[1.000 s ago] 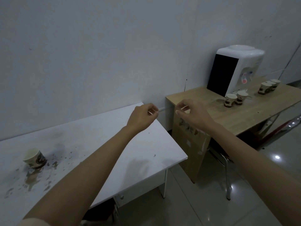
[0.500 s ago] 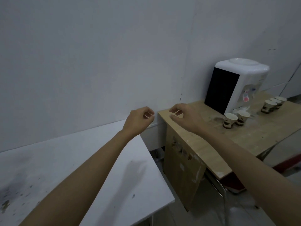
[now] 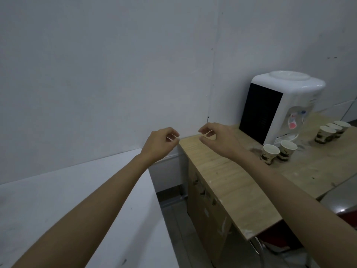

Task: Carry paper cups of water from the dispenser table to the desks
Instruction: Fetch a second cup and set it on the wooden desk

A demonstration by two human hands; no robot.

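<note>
Both your hands have moved on toward the wooden surface [image 3: 222, 176]: your left hand [image 3: 159, 145] and right hand [image 3: 218, 139] hover empty, fingers loosely curled. Just right of your right hand stand two cups [image 3: 278, 152] before the dispenser [image 3: 280, 105]; three more cups [image 3: 331, 131] sit farther right.

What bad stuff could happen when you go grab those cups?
The two nearest paper cups stand almost touching, so taking one could tip the other. Both hands, left hand and right hand, are empty, and squeezing a thin cup might slop water. The wooden table already looks marked, possibly wet.
</note>
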